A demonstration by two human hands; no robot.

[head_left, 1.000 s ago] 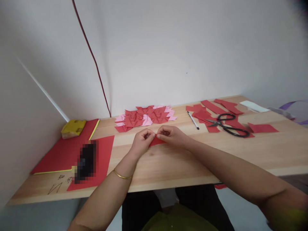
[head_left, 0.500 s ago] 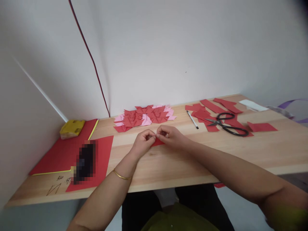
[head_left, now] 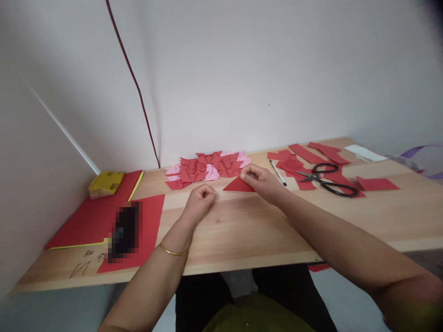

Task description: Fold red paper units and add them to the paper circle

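A folded triangle of red paper [head_left: 239,185] is pinched at its upper right by my right hand [head_left: 261,182], just in front of the red and pink folded pieces. My left hand [head_left: 200,201] rests on the table to the left of the triangle, apart from it. Its fingers are curled closed, and no paper shows in them. Behind both hands, by the wall, lies a cluster of folded red and pink paper pieces [head_left: 194,170] with pointed tips.
Black-handled scissors [head_left: 315,177] lie on red paper strips [head_left: 306,153] at the right, beside a white pen [head_left: 278,173]. A white strip [head_left: 365,152] is farther right. Red sheets [head_left: 152,221], a yellow packet [head_left: 106,184] and a blurred dark object [head_left: 124,233] occupy the left side.
My hands have moved apart. My right hand has carried the red paper triangle up and to the right; my left hand has let go of it and drawn slightly left.
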